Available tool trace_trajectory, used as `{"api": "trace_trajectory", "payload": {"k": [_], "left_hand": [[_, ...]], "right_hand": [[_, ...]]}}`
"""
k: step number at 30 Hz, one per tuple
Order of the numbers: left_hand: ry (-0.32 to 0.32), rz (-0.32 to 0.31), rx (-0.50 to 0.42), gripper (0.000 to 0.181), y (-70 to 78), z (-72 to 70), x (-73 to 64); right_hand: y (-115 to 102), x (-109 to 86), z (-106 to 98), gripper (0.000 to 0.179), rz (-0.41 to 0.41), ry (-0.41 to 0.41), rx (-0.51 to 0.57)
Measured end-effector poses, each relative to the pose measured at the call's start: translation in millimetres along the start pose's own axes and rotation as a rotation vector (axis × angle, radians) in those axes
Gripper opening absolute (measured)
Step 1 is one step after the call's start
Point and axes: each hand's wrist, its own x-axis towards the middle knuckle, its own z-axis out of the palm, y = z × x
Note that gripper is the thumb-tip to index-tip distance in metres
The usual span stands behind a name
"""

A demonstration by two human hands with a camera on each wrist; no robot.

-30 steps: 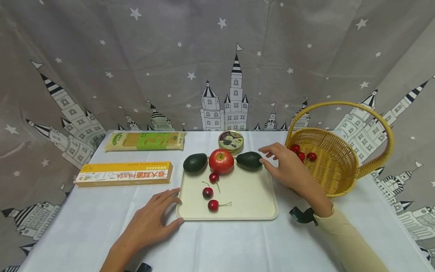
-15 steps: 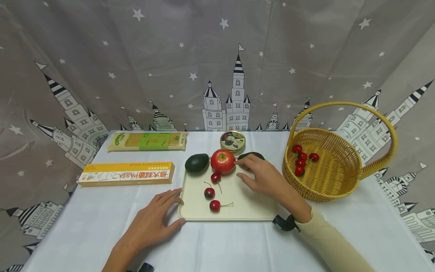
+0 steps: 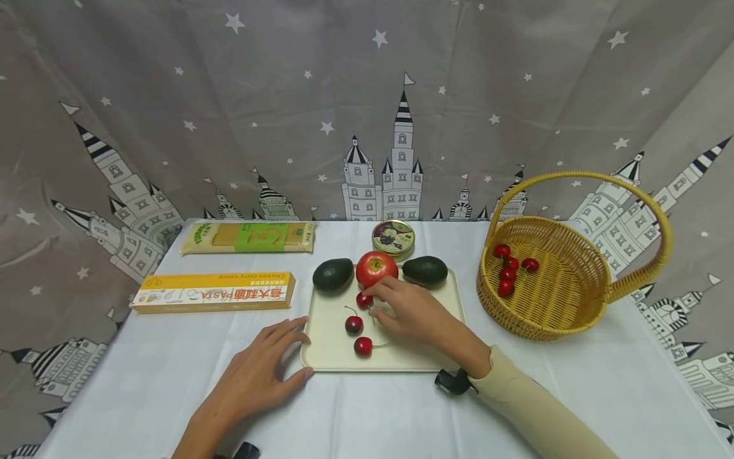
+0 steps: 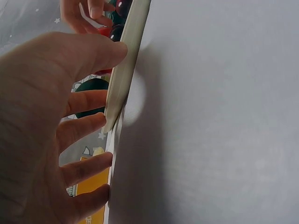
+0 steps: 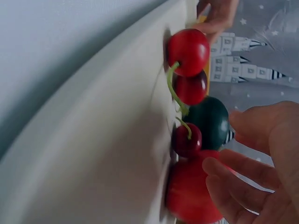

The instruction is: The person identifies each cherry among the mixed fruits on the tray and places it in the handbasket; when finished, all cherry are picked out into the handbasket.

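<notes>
My right hand [image 3: 421, 315] hovers over the cream tray [image 3: 329, 312], fingertips beside the farthest cherry [image 3: 363, 300]. In the right wrist view its thumb and fingers stand apart, with nothing gripped; that cherry [image 5: 187, 140] lies beyond them. Two more cherries, a middle one [image 3: 353, 325] and a front one [image 3: 362, 347], rest on the tray with their stems. Behind them sits a round red fruit [image 3: 375, 268], between a left avocado [image 3: 333, 274] and a right avocado [image 3: 425, 271]. My left hand [image 3: 252, 370], fingers spread, touches the tray's left edge.
At right stands a yellow wicker basket [image 3: 516, 322] with a tall handle and several cherries [image 3: 507, 274] inside. A round tin [image 3: 393, 237] sits behind the red fruit. A pasta box [image 3: 212, 294] and a noodle packet [image 3: 249, 238] lie at left. A patterned curtain [image 3: 258, 108] hangs behind.
My right hand has moved left from beside the basket, past the right avocado, to the farthest cherry. The left hand has stayed at the tray's edge.
</notes>
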Motion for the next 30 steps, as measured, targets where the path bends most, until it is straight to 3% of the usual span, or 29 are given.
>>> {"api": "trace_trajectory", "payload": {"k": [13, 30], "left_hand": [[0.009, 0.017, -0.014, 0.042, -0.4, 1.4, -0.3], [0.021, 0.021, -0.023, 0.04, -0.5, -0.5, -1.5]], "right_hand": [[-9, 13.6, 14, 0.03, 0.0, -0.069, -0.063], [-5, 9.5, 16, 0.025, -0.004, -0.104, -0.091]]}}
